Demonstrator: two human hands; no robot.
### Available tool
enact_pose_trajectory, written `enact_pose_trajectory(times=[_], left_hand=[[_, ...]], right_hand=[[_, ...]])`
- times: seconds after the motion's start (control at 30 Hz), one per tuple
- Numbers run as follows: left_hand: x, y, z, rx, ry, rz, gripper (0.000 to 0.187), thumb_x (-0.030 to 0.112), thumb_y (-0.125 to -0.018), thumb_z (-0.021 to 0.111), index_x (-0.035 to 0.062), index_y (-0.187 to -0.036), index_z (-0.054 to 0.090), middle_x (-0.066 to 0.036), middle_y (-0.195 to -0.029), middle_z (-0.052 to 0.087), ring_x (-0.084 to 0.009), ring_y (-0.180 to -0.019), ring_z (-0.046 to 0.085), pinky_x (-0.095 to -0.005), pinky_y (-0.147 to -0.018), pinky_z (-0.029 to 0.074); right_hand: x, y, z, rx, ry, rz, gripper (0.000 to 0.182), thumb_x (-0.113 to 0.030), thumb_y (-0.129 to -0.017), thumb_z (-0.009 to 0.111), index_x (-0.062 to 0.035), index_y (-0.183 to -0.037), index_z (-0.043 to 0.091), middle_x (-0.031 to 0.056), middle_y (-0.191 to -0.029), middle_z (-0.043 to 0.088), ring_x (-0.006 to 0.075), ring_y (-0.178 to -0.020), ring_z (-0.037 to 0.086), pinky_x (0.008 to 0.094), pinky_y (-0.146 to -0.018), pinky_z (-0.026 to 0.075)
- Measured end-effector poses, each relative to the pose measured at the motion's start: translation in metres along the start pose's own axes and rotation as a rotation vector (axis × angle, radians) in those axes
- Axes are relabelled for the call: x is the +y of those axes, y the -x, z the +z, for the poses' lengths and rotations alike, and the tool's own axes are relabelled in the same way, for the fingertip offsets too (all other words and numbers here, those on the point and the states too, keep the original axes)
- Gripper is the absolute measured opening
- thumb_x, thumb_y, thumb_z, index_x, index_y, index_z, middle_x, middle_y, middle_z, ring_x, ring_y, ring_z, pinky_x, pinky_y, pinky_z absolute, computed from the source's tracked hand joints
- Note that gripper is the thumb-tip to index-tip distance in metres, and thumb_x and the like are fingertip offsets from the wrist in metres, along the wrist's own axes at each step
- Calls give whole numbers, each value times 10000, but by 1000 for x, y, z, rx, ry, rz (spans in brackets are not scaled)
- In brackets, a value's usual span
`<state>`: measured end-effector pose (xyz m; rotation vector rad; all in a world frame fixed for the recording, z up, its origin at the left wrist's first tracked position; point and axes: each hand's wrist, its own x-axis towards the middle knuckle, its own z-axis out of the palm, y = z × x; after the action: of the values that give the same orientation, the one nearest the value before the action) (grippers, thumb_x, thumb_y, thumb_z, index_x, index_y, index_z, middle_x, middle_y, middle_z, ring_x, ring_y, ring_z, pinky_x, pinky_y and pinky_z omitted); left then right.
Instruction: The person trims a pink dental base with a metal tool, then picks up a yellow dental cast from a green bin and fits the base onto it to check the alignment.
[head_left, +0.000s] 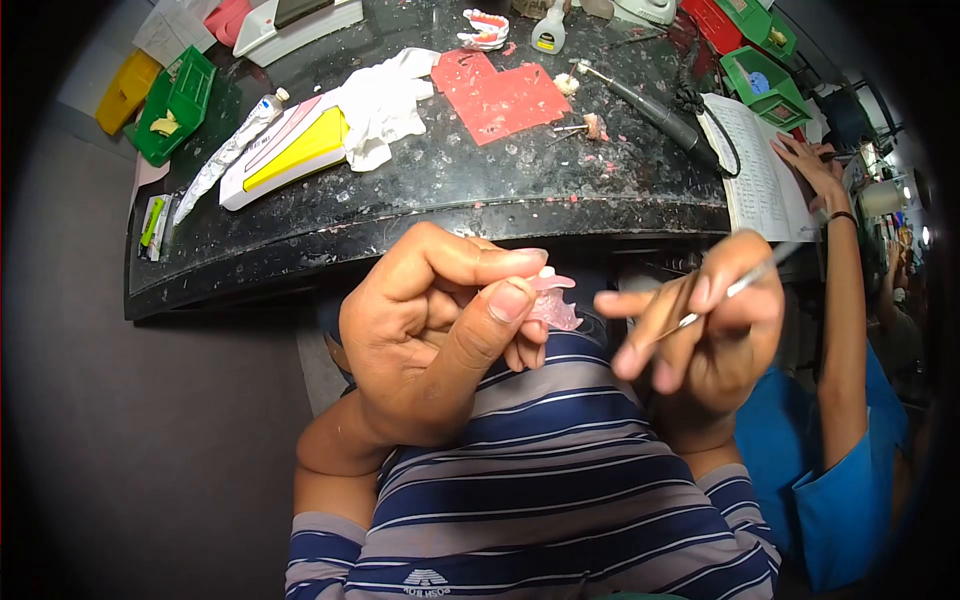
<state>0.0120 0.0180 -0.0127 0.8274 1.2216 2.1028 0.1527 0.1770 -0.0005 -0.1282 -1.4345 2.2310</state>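
Observation:
Between the thumb and fingers of my left hand (415,325) is a small pink partial denture (555,308), with a white spot at its upper edge. My fingers cover its left part. Off to the right, my right hand (725,325) is closed around a thin metal dental instrument (745,284), slightly smeared by motion. The instrument's narrow end points down and left toward the denture, apart from it. Both hands are in front of the bench edge, above my striped shirt.
The black bench (440,205) bears red wax sheets (515,100), white tissue (388,108), a box (285,155), a tube (225,155), a handpiece (655,112), a bottle (549,32) and a denture model (485,30). At right, a co-worker's hand (812,168) rests over a notebook (765,175).

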Motion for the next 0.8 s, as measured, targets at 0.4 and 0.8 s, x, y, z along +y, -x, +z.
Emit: enact_pose_trajectory(times=[0.4, 0.8], left_hand=[[-2, 1, 1, 17, -54, 105, 142, 59, -977, 592, -57, -1028, 528, -169, -840, 609, -155, -650, 605, -272, -565, 550], [-6, 2, -5, -30, -24, 185, 146, -20, -977, 563, -93, -1100, 535, -199, -975, 644, -115, -754, 634, -229, -660, 547]], right_hand=[[-3, -14, 13, -283, 1035, -613, 274, -302, -990, 574, -31, -1020, 599, 172, -995, 674, 325, -951, 693, 510, -891, 580], [-2, -11, 18, -290, 911, -570, 272, -277, -996, 578, -8, -980, 621, 181, -965, 694, 317, -915, 698, 486, -869, 591]])
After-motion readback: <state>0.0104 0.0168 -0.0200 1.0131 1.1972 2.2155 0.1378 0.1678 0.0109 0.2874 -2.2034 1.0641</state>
